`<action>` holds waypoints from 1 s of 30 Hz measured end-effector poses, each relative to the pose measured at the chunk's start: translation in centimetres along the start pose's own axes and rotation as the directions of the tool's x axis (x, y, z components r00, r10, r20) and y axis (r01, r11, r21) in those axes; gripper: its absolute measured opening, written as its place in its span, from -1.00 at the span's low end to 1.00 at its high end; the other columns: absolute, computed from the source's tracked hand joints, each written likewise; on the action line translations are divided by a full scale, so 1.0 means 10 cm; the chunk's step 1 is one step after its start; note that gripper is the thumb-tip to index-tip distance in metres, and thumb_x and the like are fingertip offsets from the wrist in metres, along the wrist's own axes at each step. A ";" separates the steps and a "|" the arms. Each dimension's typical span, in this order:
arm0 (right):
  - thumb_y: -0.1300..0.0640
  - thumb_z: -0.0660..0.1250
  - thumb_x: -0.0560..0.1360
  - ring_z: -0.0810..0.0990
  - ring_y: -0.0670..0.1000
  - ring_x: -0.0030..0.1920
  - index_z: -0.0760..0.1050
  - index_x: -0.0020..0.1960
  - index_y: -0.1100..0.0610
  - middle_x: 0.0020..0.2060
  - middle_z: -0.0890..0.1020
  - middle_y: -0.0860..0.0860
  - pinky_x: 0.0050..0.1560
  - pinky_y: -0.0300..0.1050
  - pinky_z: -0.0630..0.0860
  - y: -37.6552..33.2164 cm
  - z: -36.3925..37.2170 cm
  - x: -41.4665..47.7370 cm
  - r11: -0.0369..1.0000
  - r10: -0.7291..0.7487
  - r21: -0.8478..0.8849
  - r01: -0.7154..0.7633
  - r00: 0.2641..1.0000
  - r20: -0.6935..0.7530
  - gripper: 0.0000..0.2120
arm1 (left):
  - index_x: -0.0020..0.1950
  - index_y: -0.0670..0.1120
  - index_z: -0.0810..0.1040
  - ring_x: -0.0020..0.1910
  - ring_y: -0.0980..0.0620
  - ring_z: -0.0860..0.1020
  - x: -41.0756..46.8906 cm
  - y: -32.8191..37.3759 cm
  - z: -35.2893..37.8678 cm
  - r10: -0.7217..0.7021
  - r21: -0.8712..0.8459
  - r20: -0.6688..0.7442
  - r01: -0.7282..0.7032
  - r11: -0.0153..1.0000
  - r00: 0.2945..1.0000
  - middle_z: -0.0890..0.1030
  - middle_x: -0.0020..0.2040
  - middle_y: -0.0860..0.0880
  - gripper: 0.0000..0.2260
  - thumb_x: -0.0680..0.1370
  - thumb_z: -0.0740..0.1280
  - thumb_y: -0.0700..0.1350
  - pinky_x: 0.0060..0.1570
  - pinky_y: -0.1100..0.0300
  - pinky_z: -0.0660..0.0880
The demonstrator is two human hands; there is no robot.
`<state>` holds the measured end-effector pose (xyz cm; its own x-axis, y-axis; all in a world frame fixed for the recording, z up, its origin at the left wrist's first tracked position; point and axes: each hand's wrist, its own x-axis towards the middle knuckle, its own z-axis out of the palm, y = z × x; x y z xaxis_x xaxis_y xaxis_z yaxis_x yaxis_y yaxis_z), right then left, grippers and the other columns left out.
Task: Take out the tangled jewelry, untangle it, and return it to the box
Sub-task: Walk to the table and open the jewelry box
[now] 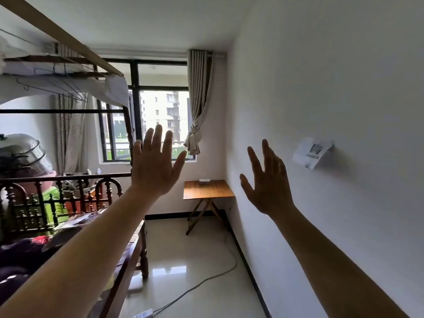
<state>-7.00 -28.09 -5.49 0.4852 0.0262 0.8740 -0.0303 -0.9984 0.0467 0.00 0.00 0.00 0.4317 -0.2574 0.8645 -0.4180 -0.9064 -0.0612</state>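
Note:
Both my arms are stretched out in front of me at chest height. My left hand (pixel 156 166) is raised with its back toward me, fingers spread, holding nothing. My right hand (pixel 267 182) is also raised with fingers apart and empty, close to the white wall. Far ahead, a small white box (pixel 205 180) sits on the far edge of a wooden folding table (pixel 207 191) in the corner under the window. No jewelry shows anywhere in view.
A wooden bed (pixel 75 203) with a carved rail and piled clothes fills the left. A grey cable (pixel 206 281) runs across the tiled floor to a power strip (pixel 143 314). A paper (pixel 313 152) hangs on the right wall. A tied curtain (pixel 198 106) hangs beside the window.

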 end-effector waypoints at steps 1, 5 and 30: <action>-0.19 0.10 0.63 0.09 0.25 0.58 -0.02 0.64 0.06 0.62 -0.09 0.20 0.51 0.25 0.18 -0.05 0.15 0.05 0.999 0.011 0.033 -0.012 1.000 0.026 -0.32 | 0.54 -0.18 0.25 0.54 -0.25 0.18 0.02 -0.07 0.10 -0.013 0.000 0.032 0.013 1.000 0.999 0.22 0.56 -0.25 -0.37 0.64 -0.03 0.23 0.43 -0.25 0.20; -0.24 0.01 0.61 0.14 0.27 0.57 0.03 0.63 0.07 0.61 -0.05 0.22 0.49 0.27 0.22 -0.29 0.88 0.24 0.997 0.057 0.039 -0.060 0.995 0.078 -0.31 | 0.55 -0.15 0.23 0.56 -0.22 0.15 0.07 -0.52 0.71 0.021 0.045 0.042 -0.023 0.999 0.999 0.20 0.58 -0.23 -0.37 0.64 -0.05 0.25 0.44 -0.25 0.19; -0.24 0.04 0.61 0.16 0.29 0.56 0.02 0.63 0.09 0.61 -0.04 0.22 0.49 0.29 0.18 0.46 5.24 2.08 0.991 0.051 0.112 -0.075 0.977 0.208 -0.30 | 0.59 -0.13 0.18 0.58 -0.19 0.09 2.06 -1.57 5.22 -0.014 0.020 0.217 0.010 1.000 0.976 0.12 0.61 -0.19 -0.32 0.62 -0.15 0.28 0.47 -0.20 0.12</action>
<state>48.75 -34.76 -12.48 0.6539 -0.0352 0.7557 0.0316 -0.9968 -0.0739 57.21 -8.52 -7.29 0.6007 -0.3112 0.7365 -0.3975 -0.9154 -0.0626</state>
